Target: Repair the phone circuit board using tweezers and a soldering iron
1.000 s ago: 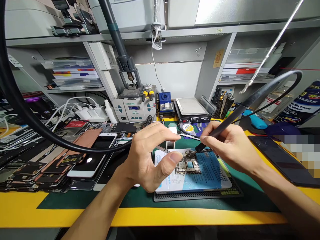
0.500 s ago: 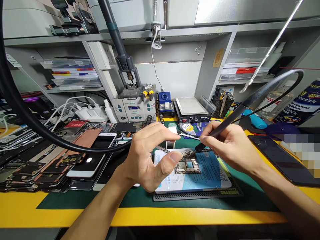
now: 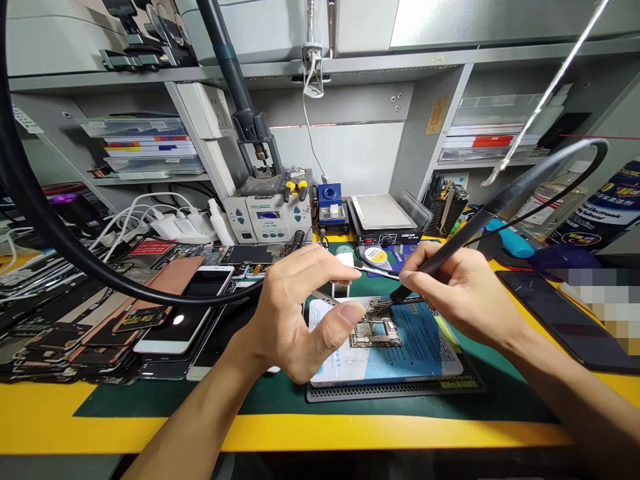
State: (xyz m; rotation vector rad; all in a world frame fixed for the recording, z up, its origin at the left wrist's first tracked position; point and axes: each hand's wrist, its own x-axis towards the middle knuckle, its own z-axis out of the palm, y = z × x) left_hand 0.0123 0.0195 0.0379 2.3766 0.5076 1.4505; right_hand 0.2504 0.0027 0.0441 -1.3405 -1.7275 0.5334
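The right hand (image 3: 463,293) grips a soldering iron (image 3: 457,241), its tip at the phone circuit board (image 3: 367,331), which lies on a flat blue-and-white box (image 3: 423,353). The left hand (image 3: 295,310) arches beside the board, thumb and forefinger parted; whether hidden fingers hold anything, I cannot tell.

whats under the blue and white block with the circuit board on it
A gray plate with holes shows along the front and right edges of the block, lying on a green mat. Anything under the block's middle is covered.

Circuit board (image 3: 363,331) free from front; left hand (image 3: 295,310), right hand (image 3: 467,293) block sides (hose (image 3: 200,301) farther left).
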